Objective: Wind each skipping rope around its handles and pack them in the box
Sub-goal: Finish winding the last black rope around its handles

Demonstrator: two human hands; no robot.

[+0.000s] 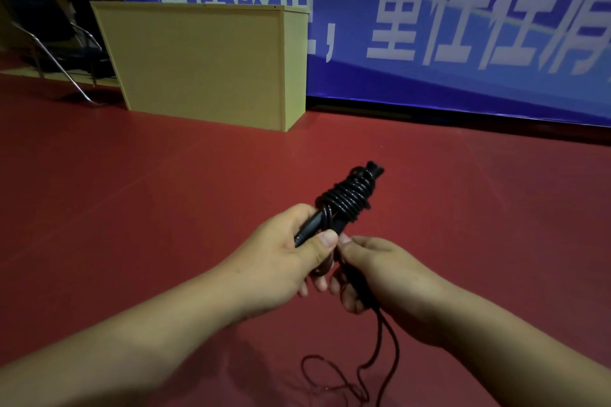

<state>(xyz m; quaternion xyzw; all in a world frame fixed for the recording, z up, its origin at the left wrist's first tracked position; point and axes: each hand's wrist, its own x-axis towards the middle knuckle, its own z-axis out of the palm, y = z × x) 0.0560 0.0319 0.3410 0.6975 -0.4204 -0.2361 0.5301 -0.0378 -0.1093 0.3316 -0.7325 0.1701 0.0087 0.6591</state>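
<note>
Far left: chair [56, 53], then wooden cabinet [205, 66] on the red floor [132, 182]; no packing box identifiable. Left hand [291, 251] curls tight round the paired handles [310, 228], thumb on top, likely steadying them as a spool. Wound coils [347, 200] sit above. Right hand [380, 271] pinches the loose rope [383, 340], feeding slack; remainder trails on floor
</note>
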